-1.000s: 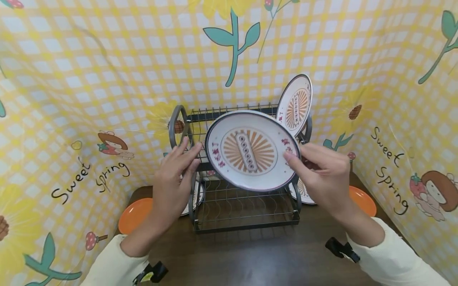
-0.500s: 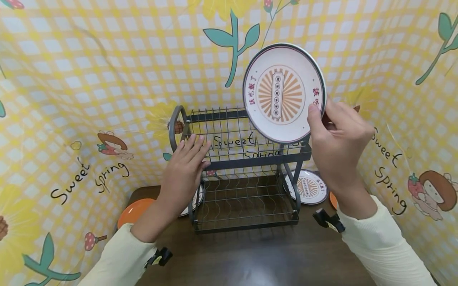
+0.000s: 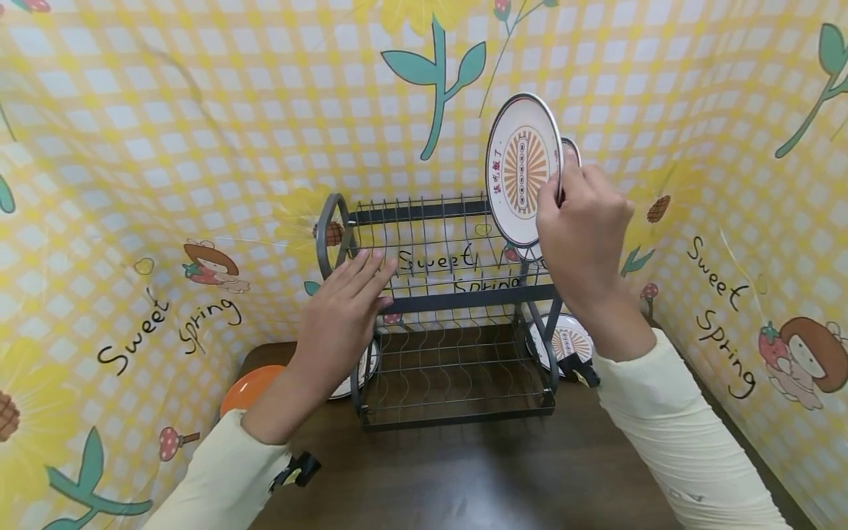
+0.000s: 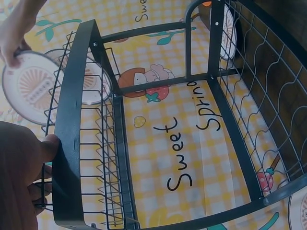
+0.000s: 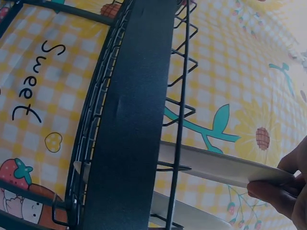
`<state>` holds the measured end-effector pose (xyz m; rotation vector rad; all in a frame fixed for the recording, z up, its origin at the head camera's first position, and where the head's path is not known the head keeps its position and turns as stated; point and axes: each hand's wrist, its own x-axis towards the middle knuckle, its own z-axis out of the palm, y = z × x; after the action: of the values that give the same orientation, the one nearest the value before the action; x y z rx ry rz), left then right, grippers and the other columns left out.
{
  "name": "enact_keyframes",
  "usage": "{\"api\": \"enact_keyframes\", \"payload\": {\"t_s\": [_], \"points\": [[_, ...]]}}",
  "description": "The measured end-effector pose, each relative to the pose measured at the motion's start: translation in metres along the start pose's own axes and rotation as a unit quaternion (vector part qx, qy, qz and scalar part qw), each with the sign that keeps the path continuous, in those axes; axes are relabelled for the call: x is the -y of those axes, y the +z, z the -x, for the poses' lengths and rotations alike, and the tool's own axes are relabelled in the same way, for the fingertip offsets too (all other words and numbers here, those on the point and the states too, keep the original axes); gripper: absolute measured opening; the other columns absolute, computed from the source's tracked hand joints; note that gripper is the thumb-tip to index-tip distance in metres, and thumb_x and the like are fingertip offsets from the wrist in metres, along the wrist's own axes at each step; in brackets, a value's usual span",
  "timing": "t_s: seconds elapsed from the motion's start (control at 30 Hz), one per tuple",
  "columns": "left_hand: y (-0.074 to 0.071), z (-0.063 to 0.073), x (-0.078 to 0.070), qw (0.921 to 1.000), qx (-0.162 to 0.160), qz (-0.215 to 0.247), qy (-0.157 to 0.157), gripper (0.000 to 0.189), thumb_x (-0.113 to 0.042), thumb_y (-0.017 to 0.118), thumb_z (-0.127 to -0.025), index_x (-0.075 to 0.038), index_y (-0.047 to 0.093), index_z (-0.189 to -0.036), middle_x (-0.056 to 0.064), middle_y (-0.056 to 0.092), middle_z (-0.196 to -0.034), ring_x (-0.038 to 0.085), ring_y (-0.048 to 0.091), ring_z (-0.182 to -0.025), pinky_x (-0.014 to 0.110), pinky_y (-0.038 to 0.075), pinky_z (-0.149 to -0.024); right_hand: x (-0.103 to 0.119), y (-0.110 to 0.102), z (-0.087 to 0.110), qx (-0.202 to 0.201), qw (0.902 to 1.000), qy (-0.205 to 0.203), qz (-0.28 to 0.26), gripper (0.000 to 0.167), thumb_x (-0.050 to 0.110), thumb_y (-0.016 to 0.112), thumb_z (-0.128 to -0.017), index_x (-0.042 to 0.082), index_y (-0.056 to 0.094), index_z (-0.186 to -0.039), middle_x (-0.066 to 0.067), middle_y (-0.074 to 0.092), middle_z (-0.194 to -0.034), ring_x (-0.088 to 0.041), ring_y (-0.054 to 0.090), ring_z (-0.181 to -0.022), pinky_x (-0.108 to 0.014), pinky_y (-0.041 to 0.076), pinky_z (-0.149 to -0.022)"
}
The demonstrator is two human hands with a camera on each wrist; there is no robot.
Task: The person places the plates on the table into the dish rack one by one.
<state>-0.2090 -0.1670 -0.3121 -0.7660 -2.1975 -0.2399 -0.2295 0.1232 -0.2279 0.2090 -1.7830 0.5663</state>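
A white plate (image 3: 520, 177) with an orange sunburst print stands nearly upright, its lower edge at the upper tier of a dark metal dish rack (image 3: 464, 298). My right hand (image 3: 586, 228) pinches its right rim; the right wrist view shows thumb and fingers on either face of the plate (image 5: 216, 165). Just right of it, a second plate (image 3: 571, 151) stands in the tier, mostly hidden by my hand in the head view. My left hand (image 3: 344, 309) holds the upper tier's front left, thumb against the front bar and fingers over the wires (image 4: 41, 191).
The rack's lower tier (image 3: 457, 368) shows bare wires. A printed plate (image 3: 566, 342) lies right of the rack, and another (image 3: 361, 372) lies partly hidden at its left. An orange plate (image 3: 248, 386) is at far left. Checked cloth (image 3: 265, 110) surrounds the dark table (image 3: 464, 471).
My right hand has carried the plate rightward and up, then lowered it toward the upper tier, turning it more edge-on. My left hand has moved from near the plate onto the rack's front.
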Motion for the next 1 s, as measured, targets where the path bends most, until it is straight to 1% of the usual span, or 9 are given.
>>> {"api": "enact_keyframes", "payload": {"t_s": [0.13,0.2,0.37,0.47,0.53,0.6,0.8,0.93,1.0], "points": [[0.000,-0.001,0.000,1.0000,-0.004,-0.006,0.000,0.048,-0.016,0.075,-0.094,-0.009,0.064,-0.141,0.013,0.061,-0.144,0.033,0.059,-0.136,0.047,0.045,-0.118,-0.004,0.011,-0.001,0.038,0.9983,-0.024,0.038,0.028,-0.002,0.055,-0.097,-0.017,0.070,-0.115,-0.028,0.065,-0.074,-0.042,0.060,-0.059,-0.049,0.049,-0.047],[0.000,-0.001,0.000,1.0000,-0.004,-0.006,-0.001,0.047,-0.017,0.073,-0.095,-0.010,0.064,-0.141,0.013,0.061,-0.144,0.032,0.058,-0.137,0.046,0.045,-0.119,-0.005,0.015,-0.001,0.055,0.9974,-0.019,0.041,0.026,-0.003,0.055,-0.097,-0.018,0.070,-0.111,-0.028,0.066,-0.075,-0.043,0.063,-0.062,-0.051,0.052,-0.050],[0.000,-0.001,0.000,1.0000,-0.002,-0.005,-0.003,0.048,-0.019,0.072,-0.096,-0.011,0.062,-0.143,0.012,0.060,-0.145,0.030,0.056,-0.139,0.045,0.043,-0.120,-0.005,0.023,0.002,0.099,0.9939,0.009,0.048,0.024,-0.002,0.055,-0.096,-0.019,0.070,-0.104,-0.029,0.066,-0.077,-0.045,0.063,-0.066,-0.056,0.056,-0.059],[0.000,0.000,0.000,1.0000,-0.002,-0.004,-0.005,0.049,-0.018,0.074,-0.095,-0.011,0.062,-0.142,0.012,0.060,-0.145,0.030,0.056,-0.139,0.045,0.044,-0.120,-0.005,0.027,0.004,0.121,0.9909,0.014,0.057,0.025,-0.002,0.056,-0.095,-0.020,0.070,-0.106,-0.030,0.067,-0.078,-0.045,0.065,-0.067,-0.057,0.057,-0.063],[0.000,0.000,0.000,1.0000,-0.005,-0.003,-0.006,0.049,-0.018,0.075,-0.094,-0.011,0.063,-0.141,0.012,0.060,-0.145,0.030,0.057,-0.138,0.046,0.044,-0.119,-0.005,0.029,0.004,0.131,0.9895,0.017,0.060,0.025,-0.003,0.056,-0.095,-0.020,0.069,-0.108,-0.030,0.067,-0.079,-0.046,0.067,-0.068,-0.058,0.059,-0.064],[0.000,0.000,0.000,0.9999,-0.007,-0.001,-0.008,0.049,-0.018,0.075,-0.094,-0.011,0.064,-0.141,0.012,0.061,-0.144,0.029,0.057,-0.137,0.045,0.044,-0.120,-0.005,0.029,0.005,0.139,0.9882,0.020,0.062,0.024,-0.004,0.056,-0.094,-0.021,0.069,-0.105,-0.030,0.066,-0.077,-0.047,0.068,-0.069,-0.057,0.060,-0.065],[0.001,0.000,0.000,0.9999,-0.003,0.002,-0.013,0.048,-0.020,0.073,-0.096,-0.013,0.063,-0.142,0.011,0.060,-0.145,0.028,0.056,-0.138,0.044,0.042,-0.121,-0.005,0.030,0.006,0.161,0.9833,0.030,0.079,0.018,-0.003,0.058,-0.094,-0.018,0.067,-0.094,-0.027,0.063,-0.072,-0.049,0.068,-0.071,-0.059,0.060,-0.066],[0.000,-0.001,-0.001,0.9999,0.000,-0.001,-0.015,0.049,-0.019,0.073,-0.095,-0.013,0.062,-0.142,0.011,0.060,-0.145,0.028,0.057,-0.137,0.044,0.043,-0.120,-0.004,0.029,0.006,0.168,0.9819,0.044,0.076,0.018,-0.003,0.057,-0.094,-0.018,0.066,-0.095,-0.029,0.064,-0.074,-0.050,0.068,-0.074,-0.059,0.060,-0.068],[0.000,-0.001,-0.001,0.9999,-0.002,-0.002,-0.015,0.049,-0.019,0.073,-0.095,-0.013,0.063,-0.142,0.011,0.061,-0.144,0.029,0.058,-0.137,0.044,0.043,-0.120,-0.004,0.028,0.005,0.168,0.9815,0.059,0.069,0.019,-0.003,0.055,-0.095,-0.019,0.065,-0.098,-0.031,0.065,-0.076,-0.051,0.069,-0.075,-0.058,0.060,-0.067]]}}
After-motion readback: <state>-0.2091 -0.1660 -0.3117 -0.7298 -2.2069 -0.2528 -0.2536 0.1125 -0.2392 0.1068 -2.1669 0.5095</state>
